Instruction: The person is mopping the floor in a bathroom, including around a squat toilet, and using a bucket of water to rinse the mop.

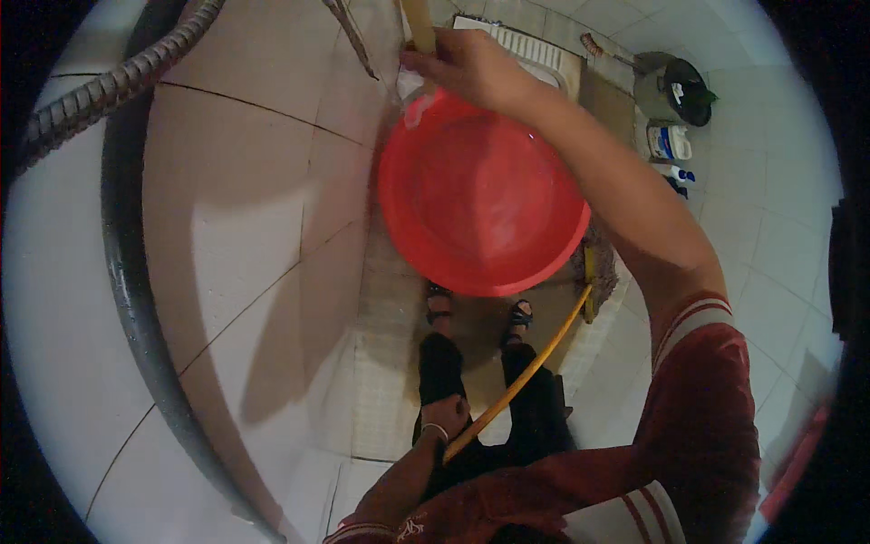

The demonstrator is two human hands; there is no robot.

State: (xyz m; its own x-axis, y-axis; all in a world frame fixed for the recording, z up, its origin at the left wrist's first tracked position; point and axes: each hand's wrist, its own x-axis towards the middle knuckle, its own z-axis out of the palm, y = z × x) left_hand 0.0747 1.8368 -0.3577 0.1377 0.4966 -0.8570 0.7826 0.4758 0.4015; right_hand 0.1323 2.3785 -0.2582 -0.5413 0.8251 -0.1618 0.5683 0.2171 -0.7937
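Note:
My right hand point(467, 71) reaches over the far rim of a red plastic basin point(485, 195). It is closed round a pale yellow stick point(419, 25), whose upper end runs out of the picture. A whitish patch, perhaps foam, shows on the basin rim near the stick. My left hand point(446, 412) is low by my left knee, its fingers dim and partly hidden. Past its wrist runs the yellow handle point(521, 385) of a mop; whether the hand touches it I cannot tell. The grey mop head point(603, 263) lies right of the basin.
A white ridged squat toilet point(526, 43) lies behind the basin. At the far right stand a dark bucket point(675, 91), a white bottle point(669, 142) and smaller bottles. Along the left tiled wall hang a dark pipe point(127, 272) and a ribbed metal hose point(118, 82).

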